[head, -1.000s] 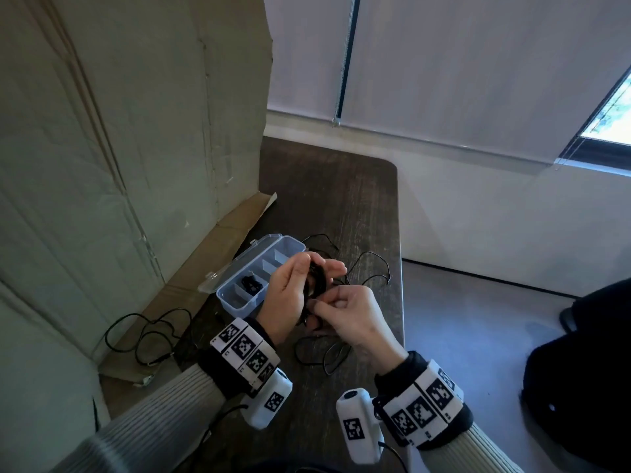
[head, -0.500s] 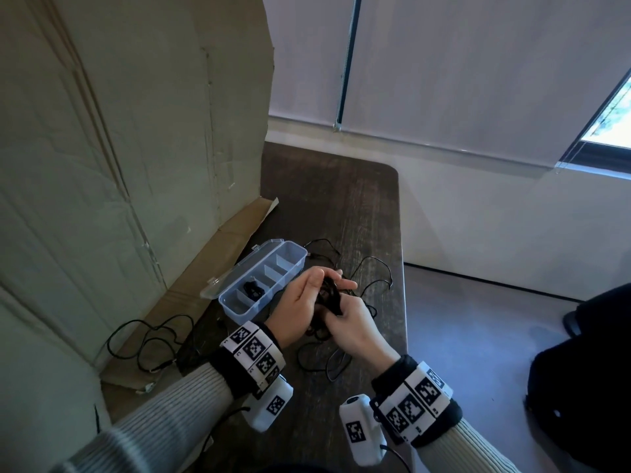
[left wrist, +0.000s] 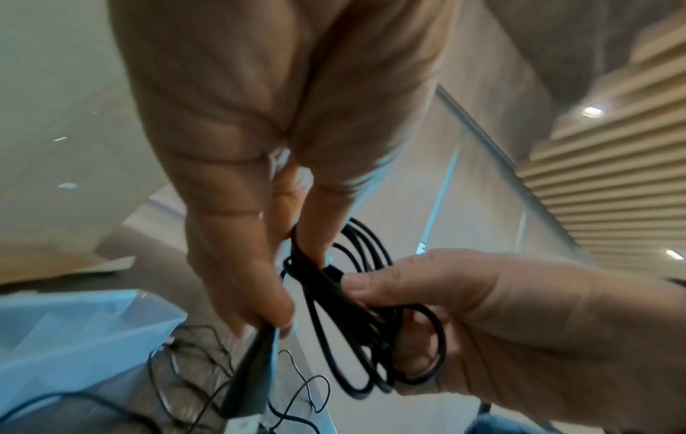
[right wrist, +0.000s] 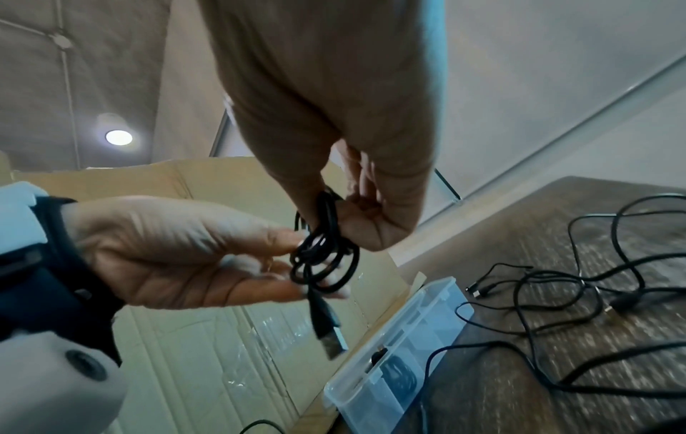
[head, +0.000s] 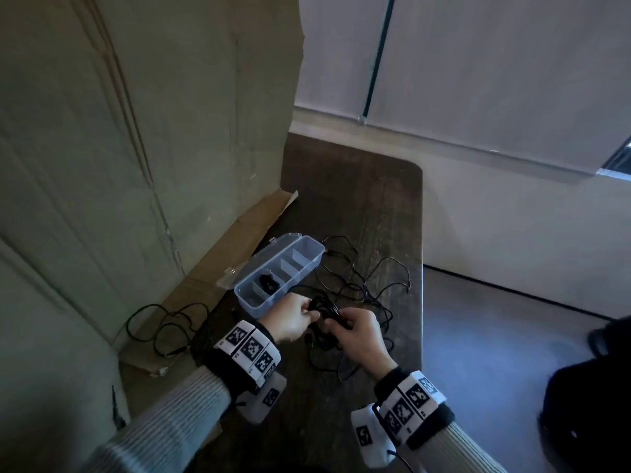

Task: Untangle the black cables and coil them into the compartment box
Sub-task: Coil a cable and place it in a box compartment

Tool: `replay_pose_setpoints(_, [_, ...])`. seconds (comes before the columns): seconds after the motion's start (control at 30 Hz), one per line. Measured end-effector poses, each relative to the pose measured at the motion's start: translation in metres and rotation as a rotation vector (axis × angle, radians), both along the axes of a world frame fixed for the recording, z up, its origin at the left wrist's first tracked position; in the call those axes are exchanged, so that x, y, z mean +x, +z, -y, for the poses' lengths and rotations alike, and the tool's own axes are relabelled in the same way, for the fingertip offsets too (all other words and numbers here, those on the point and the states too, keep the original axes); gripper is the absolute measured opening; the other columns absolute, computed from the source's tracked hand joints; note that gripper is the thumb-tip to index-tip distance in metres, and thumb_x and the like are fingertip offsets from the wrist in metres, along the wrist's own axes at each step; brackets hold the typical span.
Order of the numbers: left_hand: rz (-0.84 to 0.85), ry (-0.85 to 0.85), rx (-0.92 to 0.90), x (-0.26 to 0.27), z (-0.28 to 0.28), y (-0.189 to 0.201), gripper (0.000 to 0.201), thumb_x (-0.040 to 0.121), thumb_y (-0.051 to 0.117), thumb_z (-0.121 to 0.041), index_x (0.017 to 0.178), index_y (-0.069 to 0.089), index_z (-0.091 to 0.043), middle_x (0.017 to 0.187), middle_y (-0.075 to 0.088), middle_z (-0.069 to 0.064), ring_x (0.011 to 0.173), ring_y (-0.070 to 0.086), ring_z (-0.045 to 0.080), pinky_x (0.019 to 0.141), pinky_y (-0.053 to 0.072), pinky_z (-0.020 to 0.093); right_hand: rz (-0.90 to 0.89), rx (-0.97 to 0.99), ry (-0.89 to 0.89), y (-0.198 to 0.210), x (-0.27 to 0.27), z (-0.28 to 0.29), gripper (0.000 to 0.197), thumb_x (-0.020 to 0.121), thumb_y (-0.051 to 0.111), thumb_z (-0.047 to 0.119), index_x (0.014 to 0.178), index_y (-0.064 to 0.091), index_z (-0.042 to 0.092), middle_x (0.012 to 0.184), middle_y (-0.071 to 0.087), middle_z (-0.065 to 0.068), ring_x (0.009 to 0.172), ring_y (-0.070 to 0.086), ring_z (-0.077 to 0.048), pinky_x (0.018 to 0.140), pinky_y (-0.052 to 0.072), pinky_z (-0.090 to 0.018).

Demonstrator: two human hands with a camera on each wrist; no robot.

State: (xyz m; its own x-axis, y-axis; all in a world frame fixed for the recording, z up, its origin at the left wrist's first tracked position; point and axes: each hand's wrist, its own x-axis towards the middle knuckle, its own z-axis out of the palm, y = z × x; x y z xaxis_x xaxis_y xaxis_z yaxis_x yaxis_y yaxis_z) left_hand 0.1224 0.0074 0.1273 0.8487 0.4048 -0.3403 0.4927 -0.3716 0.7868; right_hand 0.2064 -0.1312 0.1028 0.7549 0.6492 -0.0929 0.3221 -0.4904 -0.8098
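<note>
A small coil of black cable (head: pixel 324 307) hangs between my two hands above the dark table (head: pixel 375 206). My left hand (head: pixel 312 314) pinches its left side between thumb and fingers (left wrist: pixel 237 264). My right hand (head: pixel 333 322) pinches its right side; the right wrist view shows the coil (right wrist: pixel 323 258) with a USB plug (right wrist: pixel 328 331) dangling below. The clear compartment box (head: pixel 309 264) stands open just beyond my left hand, one coiled black cable (head: pixel 268 283) in a middle compartment. Loose tangled black cables (head: pixel 368 285) lie right of the box.
A tall cardboard sheet (head: pixel 136 131) stands along the left, its flap (head: pixel 246 227) lying on the table behind the box. Another black cable (head: pixel 164 326) lies on the cardboard at the left. The table's right edge (head: pixel 422 302) drops to the floor.
Both hands have come down and a little nearer me with the coil. The left fingers, upright around the coil before, now lie lower and pinch it from the side.
</note>
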Motion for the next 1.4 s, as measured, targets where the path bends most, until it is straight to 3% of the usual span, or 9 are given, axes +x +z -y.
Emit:
replay_pose_setpoints(0.13, [0.013, 0.05, -0.08, -0.005, -0.003, -0.009, 0.018, 0.097, 0.052, -0.018, 0.103, 0.068, -0.012, 0.094, 0.068, -0.004, 0.092, 0.061, 0.009, 0.079, 0.047, 0.021, -0.013, 0.034, -0.002, -0.007, 0.0, -0.005, 0.008, 0.082, 0.075, 0.023, 0.08, 0.068, 0.027, 0.076, 0.068, 0.009, 0.066, 0.062, 0.0, 0.053, 0.044, -0.01])
replay_pose_setpoints(0.3, [0.133, 0.249, -0.276, -0.004, 0.0, -0.025, 0.015, 0.093, 0.056, -0.007, 0.093, 0.068, -0.015, 0.099, 0.071, 0.009, 0.098, 0.066, 0.025, 0.087, 0.055, 0.048, -0.008, 0.086, -0.122, -0.017, 0.001, -0.014, 0.013, 0.08, 0.077, 0.021, 0.089, 0.068, 0.024, 0.081, 0.07, 0.011, 0.078, 0.066, 0.001, 0.061, 0.049, -0.009])
replay_pose_setpoints(0.47, [0.222, 0.43, -0.505, -0.001, -0.003, -0.032, 0.02, 0.089, 0.058, 0.004, 0.098, 0.066, -0.011, 0.105, 0.068, 0.014, 0.098, 0.065, 0.026, 0.086, 0.056, 0.046, 0.149, 0.053, -0.052, -0.017, 0.009, -0.029, 0.007, 0.083, 0.073, 0.018, 0.089, 0.077, 0.019, 0.074, 0.067, 0.008, 0.066, 0.058, 0.0, 0.06, 0.042, -0.004])
replay_pose_setpoints(0.67, [0.202, 0.536, -0.694, -0.011, -0.031, -0.054, 0.024, 0.085, 0.059, 0.009, 0.102, 0.064, -0.007, 0.111, 0.065, 0.021, 0.098, 0.064, 0.029, 0.085, 0.055, 0.042, -0.002, 0.0, 0.118, -0.029, 0.019, -0.054, 0.012, 0.083, 0.075, 0.024, 0.094, 0.075, 0.02, 0.081, 0.067, 0.013, 0.075, 0.063, 0.0, 0.061, 0.046, -0.006])
replay_pose_setpoints(0.8, [0.238, 0.646, -0.658, -0.01, -0.054, -0.067, 0.021, 0.083, 0.061, 0.009, 0.099, 0.063, -0.004, 0.097, 0.067, 0.014, 0.094, 0.065, 0.028, 0.061, 0.058, 0.027, 0.087, 0.063, 0.205, -0.037, 0.014, -0.074, 0.025, 0.086, 0.071, 0.02, 0.111, 0.07, 0.023, 0.096, 0.068, 0.015, 0.082, 0.063, 0.005, 0.07, 0.044, -0.001])
replay_pose_setpoints(0.97, [0.21, 0.746, -0.513, 0.0, -0.107, -0.089, 0.018, 0.082, 0.067, 0.002, 0.084, 0.066, -0.016, 0.099, 0.069, 0.012, 0.102, 0.064, 0.03, 0.09, 0.053, 0.046, 0.242, 0.123, 0.365, -0.061, 0.006, -0.109, 0.061, 0.083, 0.07, 0.016, 0.141, 0.049, 0.016, 0.118, 0.061, 0.002, 0.103, 0.059, -0.005, 0.086, 0.037, 0.0])
replay_pose_setpoints(1.03, [0.224, 0.725, -0.461, 0.004, -0.123, -0.092, 0.022, 0.083, 0.065, 0.006, 0.083, 0.067, -0.016, 0.096, 0.068, 0.013, 0.099, 0.065, 0.031, 0.09, 0.053, 0.049, 0.209, 0.124, 0.378, -0.072, 0.006, -0.123, 0.065, 0.084, 0.064, 0.01, 0.145, 0.042, 0.012, 0.126, 0.06, -0.006, 0.111, 0.06, -0.016, 0.09, 0.039, -0.005])
replay_pose_setpoints(1.27, [0.282, 0.558, -0.318, 0.006, -0.156, -0.119, 0.025, 0.083, 0.064, 0.007, 0.088, 0.07, -0.017, 0.092, 0.071, 0.001, 0.102, 0.066, 0.028, 0.088, 0.055, 0.037, 0.136, 0.18, 0.286, -0.108, 0.003, -0.153, 0.064, 0.086, 0.054, -0.013, 0.143, 0.041, 0.013, 0.137, 0.055, -0.006, 0.123, 0.057, -0.02, 0.1, 0.048, -0.025])
replay_pose_setpoints(1.4, [0.36, 0.6, -0.324, 0.012, -0.165, -0.134, 0.033, 0.084, 0.06, 0.013, 0.091, 0.071, -0.017, 0.093, 0.073, -0.003, 0.105, 0.064, 0.028, 0.095, 0.051, 0.041, 0.168, 0.261, 0.221, -0.113, 0.008, -0.165, 0.049, 0.089, 0.056, -0.007, 0.135, 0.055, 0.011, 0.133, 0.059, -0.001, 0.12, 0.058, -0.011, 0.099, 0.047, -0.019])
